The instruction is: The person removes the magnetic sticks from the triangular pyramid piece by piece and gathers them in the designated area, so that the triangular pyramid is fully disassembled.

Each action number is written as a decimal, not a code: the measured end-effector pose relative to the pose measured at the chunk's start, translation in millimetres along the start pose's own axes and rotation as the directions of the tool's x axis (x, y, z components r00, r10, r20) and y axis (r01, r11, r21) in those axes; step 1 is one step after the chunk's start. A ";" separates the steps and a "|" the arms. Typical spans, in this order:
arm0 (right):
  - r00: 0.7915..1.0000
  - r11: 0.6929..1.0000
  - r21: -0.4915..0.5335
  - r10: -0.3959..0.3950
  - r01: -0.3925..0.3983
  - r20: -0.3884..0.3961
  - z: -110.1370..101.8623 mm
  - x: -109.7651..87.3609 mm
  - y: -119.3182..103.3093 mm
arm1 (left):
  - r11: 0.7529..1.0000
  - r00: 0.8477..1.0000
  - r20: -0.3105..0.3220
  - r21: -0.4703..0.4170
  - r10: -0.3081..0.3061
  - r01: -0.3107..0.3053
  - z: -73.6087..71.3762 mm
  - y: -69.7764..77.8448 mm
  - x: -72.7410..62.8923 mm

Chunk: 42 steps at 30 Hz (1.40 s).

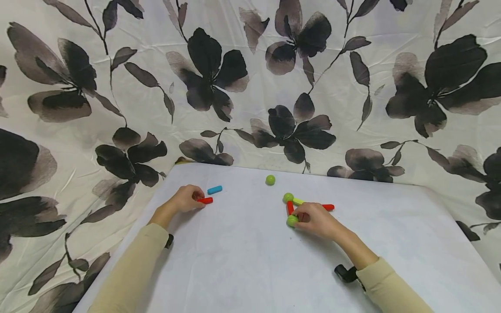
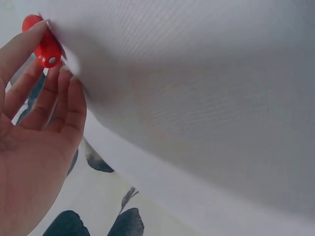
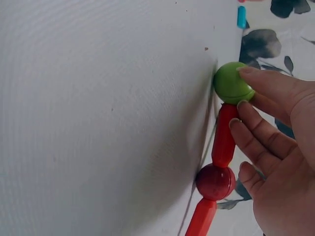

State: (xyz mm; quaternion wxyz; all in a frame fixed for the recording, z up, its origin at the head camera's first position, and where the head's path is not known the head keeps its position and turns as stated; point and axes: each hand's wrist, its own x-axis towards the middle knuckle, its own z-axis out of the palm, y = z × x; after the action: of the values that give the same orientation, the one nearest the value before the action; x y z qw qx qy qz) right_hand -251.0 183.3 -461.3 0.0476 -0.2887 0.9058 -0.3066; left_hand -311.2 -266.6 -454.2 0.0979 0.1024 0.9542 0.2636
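Note:
My left hand (image 1: 187, 199) pinches a short red rod (image 1: 205, 200) over the left part of the table; in the left wrist view the rod's end shows a small pale dot. A blue rod (image 1: 215, 190) lies just beyond it. My right hand (image 1: 318, 221) holds a green ball (image 3: 233, 82) between thumb and fingers. That ball joins a red rod (image 3: 224, 135), which meets a dark red ball (image 3: 215, 181) with another red rod (image 3: 201, 217) beyond. In the head view a second green ball (image 1: 288, 198) touches a red rod (image 1: 289, 208) and a yellow-green rod (image 1: 298, 201); my fingers hide some joints.
A loose green ball (image 1: 270, 180) lies near the back edge of the white table (image 1: 235, 261). Another red rod end (image 1: 328, 207) pokes out behind my right hand. A floral cloth (image 1: 250, 87) hangs behind the table.

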 end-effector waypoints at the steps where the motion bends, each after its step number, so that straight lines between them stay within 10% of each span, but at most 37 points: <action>1: 1.000 1.000 0.002 -0.001 0.001 0.006 -0.5 -0.4 0.6 | 1.000 1.000 0.002 -0.001 -0.002 0.002 -0.4 -0.1 -0.9; 11: 0.999 0.998 -0.057 -0.019 0.016 -0.039 -16.1 -7.3 9.4 | 1.000 1.000 -0.018 0.003 0.001 -0.001 -5.0 6.2 -14.6; 19: 0.999 0.990 -0.134 0.028 -0.031 -0.029 -23.3 -4.0 17.9 | 0.989 0.985 -0.088 0.010 0.149 -0.149 2.3 28.6 -18.9; 27: 1.000 0.979 -0.203 -0.010 0.004 -0.027 -17.3 0.2 21.2 | 0.951 0.951 -0.022 -0.030 0.308 -0.308 30.9 77.9 -21.6; 35: 0.993 0.958 -0.274 -0.106 0.086 -0.057 -8.4 8.6 13.0 | 0.951 0.927 0.215 -0.102 0.306 -0.290 75.0 141.0 -14.2; 42: 0.992 0.953 -0.288 -0.114 0.092 -0.061 -3.9 12.5 7.3 | 0.958 0.934 0.222 -0.123 0.280 -0.258 103.4 173.5 4.6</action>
State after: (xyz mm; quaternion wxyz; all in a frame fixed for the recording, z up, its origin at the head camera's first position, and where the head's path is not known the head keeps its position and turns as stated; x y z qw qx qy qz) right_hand -266.0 183.2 -461.2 -0.0452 -0.3274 0.9252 -0.1862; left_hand -265.8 -69.7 -451.1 0.1787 0.2581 0.8995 0.3039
